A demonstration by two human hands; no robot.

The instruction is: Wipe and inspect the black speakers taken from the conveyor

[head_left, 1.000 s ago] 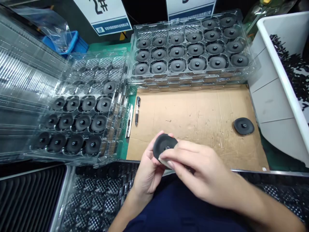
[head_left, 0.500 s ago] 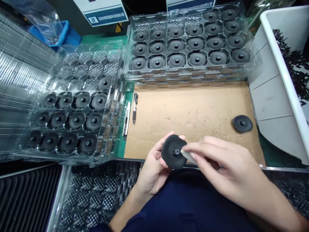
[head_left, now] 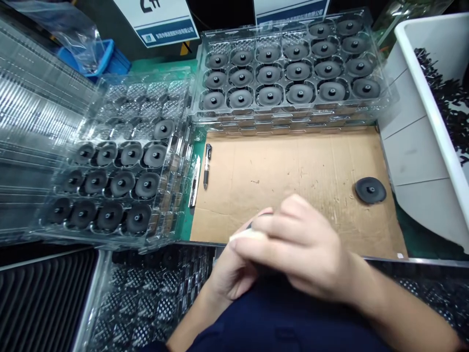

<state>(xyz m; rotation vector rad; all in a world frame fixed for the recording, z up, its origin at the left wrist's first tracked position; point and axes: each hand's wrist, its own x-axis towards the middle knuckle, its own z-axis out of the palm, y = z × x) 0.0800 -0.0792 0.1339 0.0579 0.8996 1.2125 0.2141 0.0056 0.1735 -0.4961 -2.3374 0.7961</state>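
My left hand is at the front edge of the cardboard, closed around a black rounded disc. Only a dark sliver of that disc shows, because my right hand covers it. Between the fingers of my right hand is a small whitish pad, perhaps cloth or foam, pressed over the disc. The right hand is slightly smeared by motion. A second black disc with a short central stem lies stem up on the cardboard sheet, at its right side.
Clear plastic trays of black discs stand at the back and left. A pen and a box cutter lie at the cardboard's left edge. On the right is a white bin of small black parts.
My right hand has moved left across the held disc with the whitish pad, and now hides the disc's face and stem. The view has shifted slightly.
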